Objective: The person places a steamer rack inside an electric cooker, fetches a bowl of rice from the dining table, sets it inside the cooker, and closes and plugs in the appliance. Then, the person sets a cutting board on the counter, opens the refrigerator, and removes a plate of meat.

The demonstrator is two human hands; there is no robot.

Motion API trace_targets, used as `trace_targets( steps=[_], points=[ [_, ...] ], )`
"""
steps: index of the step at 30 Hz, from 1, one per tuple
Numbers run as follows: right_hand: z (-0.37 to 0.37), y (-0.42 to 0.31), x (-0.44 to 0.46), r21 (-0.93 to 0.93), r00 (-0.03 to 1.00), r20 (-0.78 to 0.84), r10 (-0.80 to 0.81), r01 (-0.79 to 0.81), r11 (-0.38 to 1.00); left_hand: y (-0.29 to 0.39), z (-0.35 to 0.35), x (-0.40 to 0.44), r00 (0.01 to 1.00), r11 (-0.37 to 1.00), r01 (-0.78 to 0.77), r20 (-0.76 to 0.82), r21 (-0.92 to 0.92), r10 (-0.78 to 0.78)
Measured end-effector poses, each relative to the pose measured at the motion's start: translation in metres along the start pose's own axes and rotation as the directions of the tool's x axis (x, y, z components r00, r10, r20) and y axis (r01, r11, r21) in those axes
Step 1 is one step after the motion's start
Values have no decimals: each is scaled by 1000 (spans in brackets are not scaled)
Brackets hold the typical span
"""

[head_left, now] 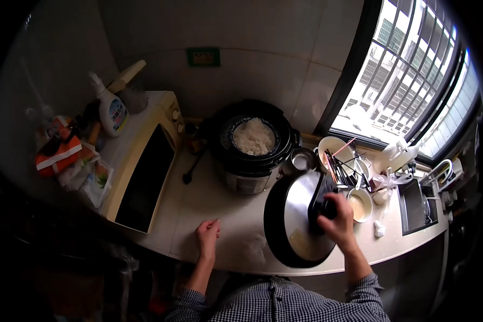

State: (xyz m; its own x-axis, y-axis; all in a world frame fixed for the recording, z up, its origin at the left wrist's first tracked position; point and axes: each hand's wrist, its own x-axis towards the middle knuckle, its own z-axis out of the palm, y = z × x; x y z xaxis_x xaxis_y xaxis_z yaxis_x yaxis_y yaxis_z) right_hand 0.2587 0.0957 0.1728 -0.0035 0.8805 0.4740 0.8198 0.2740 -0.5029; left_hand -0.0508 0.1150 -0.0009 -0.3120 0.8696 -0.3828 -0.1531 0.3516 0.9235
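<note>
My right hand (pixel 338 217) grips the black handle of a large pressure cooker lid (pixel 300 206), holding it tilted over the front of the counter. The lid has a black rim and a shiny metal top. Behind it and to the left stands the open pressure cooker (pixel 247 182). A patterned bowl heaped with white rice (pixel 254 137) sits in its mouth. My left hand (pixel 208 232) is over the counter's front edge with its fingers curled in, and nothing shows in it.
A microwave (pixel 145 172) on the left carries a spray bottle (pixel 112 110) and packets. Right of the cooker are a metal cup (pixel 301 160), a bowl with chopsticks and utensils, and a bowl of pale liquid (pixel 358 205). The sink (pixel 417 206) lies far right, below the barred window.
</note>
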Motion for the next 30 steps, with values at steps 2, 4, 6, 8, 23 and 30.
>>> trace_targets(
  steps=[2,4,6,8,23,30],
  points=[
    [0,-21,46,-17,992,-52,-118,117,993,4,4,10,995,995,62,77,-84,-56],
    [12,-35,95,-109,978,-60,-202,195,975,16,15,15,992,991,31,124,-129,-15],
    [37,-49,143,-174,984,-10,-175,171,970,26,24,20,982,987,-35,177,-156,63],
    [71,-57,185,-223,965,-21,-263,252,942,33,29,27,971,985,-107,199,-139,133],
    [213,-43,254,-496,995,-80,63,-95,863,142,86,73,449,344,-878,322,334,834],
    [196,-29,258,-264,993,40,-112,119,957,137,97,94,461,242,-818,343,522,818]
  ],
)
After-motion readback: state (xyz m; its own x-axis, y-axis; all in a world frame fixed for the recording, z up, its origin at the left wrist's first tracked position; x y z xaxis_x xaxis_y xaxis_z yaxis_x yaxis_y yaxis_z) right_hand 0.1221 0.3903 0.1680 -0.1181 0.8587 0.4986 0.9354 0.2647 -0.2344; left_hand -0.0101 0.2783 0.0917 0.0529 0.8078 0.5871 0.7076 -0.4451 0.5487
